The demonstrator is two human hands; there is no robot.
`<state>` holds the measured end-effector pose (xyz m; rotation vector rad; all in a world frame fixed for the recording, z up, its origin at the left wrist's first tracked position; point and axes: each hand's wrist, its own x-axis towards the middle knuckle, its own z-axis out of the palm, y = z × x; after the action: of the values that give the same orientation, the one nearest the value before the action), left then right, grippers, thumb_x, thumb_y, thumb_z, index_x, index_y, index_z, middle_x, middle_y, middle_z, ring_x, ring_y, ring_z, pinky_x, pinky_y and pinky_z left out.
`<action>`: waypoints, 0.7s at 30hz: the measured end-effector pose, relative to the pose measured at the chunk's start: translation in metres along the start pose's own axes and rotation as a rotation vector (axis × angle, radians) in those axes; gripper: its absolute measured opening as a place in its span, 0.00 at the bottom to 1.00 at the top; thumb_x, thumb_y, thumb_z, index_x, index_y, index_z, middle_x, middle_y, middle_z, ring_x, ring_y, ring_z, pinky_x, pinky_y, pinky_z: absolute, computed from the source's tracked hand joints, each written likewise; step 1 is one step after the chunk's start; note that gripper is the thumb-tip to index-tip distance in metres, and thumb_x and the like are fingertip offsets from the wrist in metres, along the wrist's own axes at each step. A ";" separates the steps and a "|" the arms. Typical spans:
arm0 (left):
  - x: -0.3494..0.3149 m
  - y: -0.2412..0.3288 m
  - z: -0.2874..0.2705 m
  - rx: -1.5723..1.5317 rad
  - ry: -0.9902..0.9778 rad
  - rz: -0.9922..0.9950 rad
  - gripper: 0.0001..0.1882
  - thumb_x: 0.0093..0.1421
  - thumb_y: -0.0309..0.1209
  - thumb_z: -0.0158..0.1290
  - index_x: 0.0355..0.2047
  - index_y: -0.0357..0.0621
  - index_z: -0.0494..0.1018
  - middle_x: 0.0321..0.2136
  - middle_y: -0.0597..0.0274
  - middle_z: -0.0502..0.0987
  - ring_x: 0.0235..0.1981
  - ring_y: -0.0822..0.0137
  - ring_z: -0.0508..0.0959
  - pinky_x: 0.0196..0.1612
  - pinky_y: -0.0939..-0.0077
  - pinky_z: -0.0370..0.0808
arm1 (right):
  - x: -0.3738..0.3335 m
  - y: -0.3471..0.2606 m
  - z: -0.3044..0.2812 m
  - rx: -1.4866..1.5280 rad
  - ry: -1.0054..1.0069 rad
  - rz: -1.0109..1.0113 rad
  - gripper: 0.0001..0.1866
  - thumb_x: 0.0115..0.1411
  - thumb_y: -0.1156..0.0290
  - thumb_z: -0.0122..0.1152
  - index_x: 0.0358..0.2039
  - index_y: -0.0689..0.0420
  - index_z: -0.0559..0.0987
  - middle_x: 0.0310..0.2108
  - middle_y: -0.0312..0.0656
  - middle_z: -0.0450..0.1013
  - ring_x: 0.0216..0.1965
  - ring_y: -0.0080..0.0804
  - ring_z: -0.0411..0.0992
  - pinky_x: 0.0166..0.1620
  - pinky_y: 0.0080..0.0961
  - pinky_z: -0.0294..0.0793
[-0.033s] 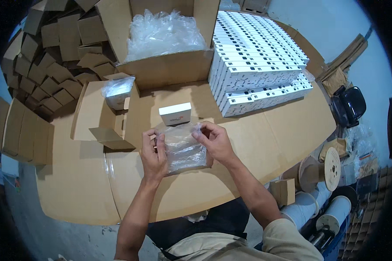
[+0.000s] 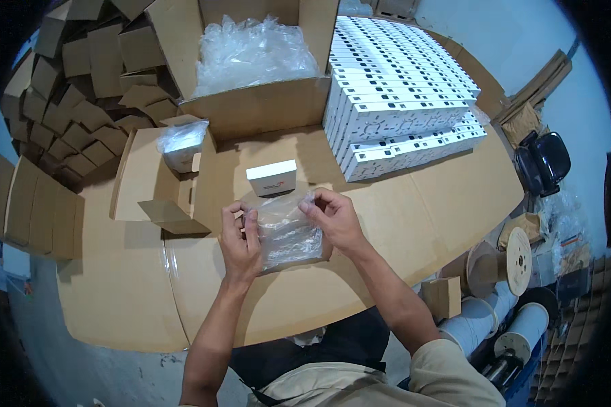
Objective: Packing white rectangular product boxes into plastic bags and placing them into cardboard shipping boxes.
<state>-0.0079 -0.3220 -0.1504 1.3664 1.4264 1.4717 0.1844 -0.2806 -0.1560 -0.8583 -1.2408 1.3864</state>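
A clear plastic bag is stretched between my two hands over the cardboard-covered table. The fingers of my left hand pinch its upper left corner. My right hand grips the upper right corner between thumb and fingers. Just beyond the bag, a small white box stands on its edge, apart from both hands. To the left, an open brown carton lies with its flaps spread; a white box in clear plastic sits at its far end.
A large carton full of clear plastic bags stands at the back. Stacked white boxes fill the back right. Brown cartons pile up at the far left, with more nearer. Cable spools are beyond the right edge.
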 end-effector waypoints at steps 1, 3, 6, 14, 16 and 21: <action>-0.001 0.000 0.003 -0.037 -0.016 0.022 0.08 0.72 0.30 0.46 0.44 0.40 0.63 0.18 0.67 0.70 0.20 0.79 0.68 0.25 0.82 0.66 | 0.000 -0.001 -0.006 0.034 -0.015 0.105 0.07 0.62 0.76 0.66 0.39 0.61 0.78 0.31 0.30 0.73 0.31 0.14 0.68 0.35 0.15 0.69; -0.001 -0.004 0.007 -0.086 0.000 0.067 0.08 0.72 0.30 0.46 0.44 0.39 0.62 0.21 0.66 0.70 0.22 0.78 0.69 0.26 0.82 0.67 | 0.001 0.003 -0.010 0.196 -0.009 0.104 0.07 0.63 0.75 0.66 0.40 0.61 0.78 0.33 0.31 0.74 0.33 0.15 0.69 0.37 0.15 0.69; -0.001 -0.013 0.008 -0.163 0.010 0.091 0.07 0.73 0.30 0.44 0.45 0.41 0.60 0.26 0.66 0.70 0.24 0.80 0.67 0.26 0.85 0.64 | 0.000 0.000 -0.009 0.472 0.027 0.130 0.07 0.64 0.74 0.64 0.41 0.61 0.79 0.35 0.32 0.75 0.37 0.16 0.70 0.40 0.15 0.70; -0.002 -0.013 0.008 0.007 0.051 0.168 0.08 0.73 0.32 0.43 0.44 0.40 0.60 0.29 0.64 0.71 0.26 0.77 0.69 0.30 0.83 0.67 | -0.007 -0.002 0.004 0.019 0.084 0.110 0.10 0.71 0.68 0.54 0.43 0.60 0.78 0.30 0.32 0.74 0.31 0.17 0.70 0.34 0.16 0.71; -0.001 -0.005 0.010 -0.159 0.101 0.072 0.07 0.73 0.32 0.43 0.44 0.41 0.60 0.29 0.65 0.69 0.26 0.78 0.67 0.29 0.83 0.67 | -0.007 0.000 0.010 -0.128 0.130 0.024 0.11 0.72 0.66 0.52 0.42 0.61 0.76 0.28 0.31 0.73 0.27 0.17 0.69 0.31 0.17 0.71; -0.004 -0.007 0.011 -0.159 0.125 0.008 0.07 0.74 0.32 0.42 0.44 0.41 0.60 0.29 0.66 0.68 0.26 0.78 0.67 0.29 0.83 0.67 | -0.013 -0.007 0.029 -0.264 0.245 -0.040 0.14 0.72 0.63 0.51 0.39 0.62 0.74 0.25 0.35 0.73 0.25 0.19 0.69 0.28 0.22 0.70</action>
<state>0.0017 -0.3215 -0.1593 1.2022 1.3495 1.6630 0.1609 -0.3002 -0.1450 -1.1426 -1.2580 1.0630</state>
